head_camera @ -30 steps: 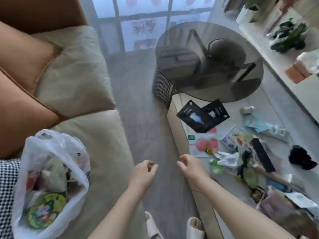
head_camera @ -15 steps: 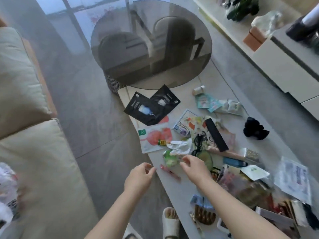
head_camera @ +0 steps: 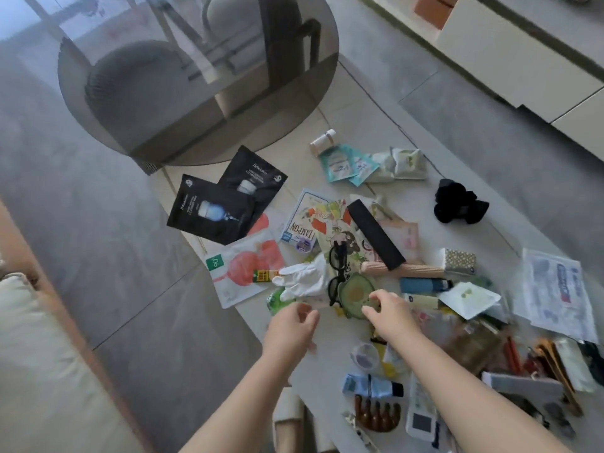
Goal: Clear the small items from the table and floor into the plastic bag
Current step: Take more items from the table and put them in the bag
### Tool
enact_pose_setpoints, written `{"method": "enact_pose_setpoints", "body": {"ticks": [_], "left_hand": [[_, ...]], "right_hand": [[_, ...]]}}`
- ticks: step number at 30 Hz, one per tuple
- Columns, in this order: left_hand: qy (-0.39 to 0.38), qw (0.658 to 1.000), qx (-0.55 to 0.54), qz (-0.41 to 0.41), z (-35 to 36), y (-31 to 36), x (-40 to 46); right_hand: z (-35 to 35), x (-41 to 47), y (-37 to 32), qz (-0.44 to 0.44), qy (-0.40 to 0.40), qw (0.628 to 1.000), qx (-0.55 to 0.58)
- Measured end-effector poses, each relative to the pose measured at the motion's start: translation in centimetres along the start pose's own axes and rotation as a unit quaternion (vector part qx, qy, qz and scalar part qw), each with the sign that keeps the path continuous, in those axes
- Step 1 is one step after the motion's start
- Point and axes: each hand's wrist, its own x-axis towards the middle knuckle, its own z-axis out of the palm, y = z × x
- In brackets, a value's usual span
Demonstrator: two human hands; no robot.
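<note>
Avocado pouch (head_camera: 354,294) (green) perhaps touches right hand (head_camera: 387,313) fingertips.

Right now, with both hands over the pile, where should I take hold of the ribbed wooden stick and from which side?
Take the wooden stick at its right half, coming from above with fingers across its width. It lies flat, and the long black strip crosses its left part, so the right stretch is bare. The right hand looks nearest.

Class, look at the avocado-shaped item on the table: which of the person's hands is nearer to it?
Right. The right hand has its fingers at the avocado-shaped item, while the left hand hovers apart, off to its left.
</note>
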Motion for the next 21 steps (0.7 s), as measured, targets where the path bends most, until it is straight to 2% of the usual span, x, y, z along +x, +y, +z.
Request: {"method": "enact_pose_setpoints", "body": {"ticks": [6, 11, 16, 21], "left_hand": [[-0.023, 1.0, -0.01, 0.013, 3.3, 1.4, 5.5], [-0.017, 0.999, -0.029, 0.001, 5.4, 2.1, 8.3], [-0.008, 0.999, -0.02, -0.029, 6.8, 2.0, 10.1], [-0.016, 0.996, -0.067, -0.056, 7.5, 1.8, 10.9]], "right_hand": [[1.9, 3.6, 0.8, 0.0, -0.001, 1.0, -0.021], [3.3, 5.5, 1.3, 0.04, 0.018, 0.999, -0.031], [4.7, 6.9, 1.9, 0.063, 0.041, 0.997, -0.019], [4.5, 7.0, 1.8, 0.066, 0.062, 0.995, -0.042]]}}
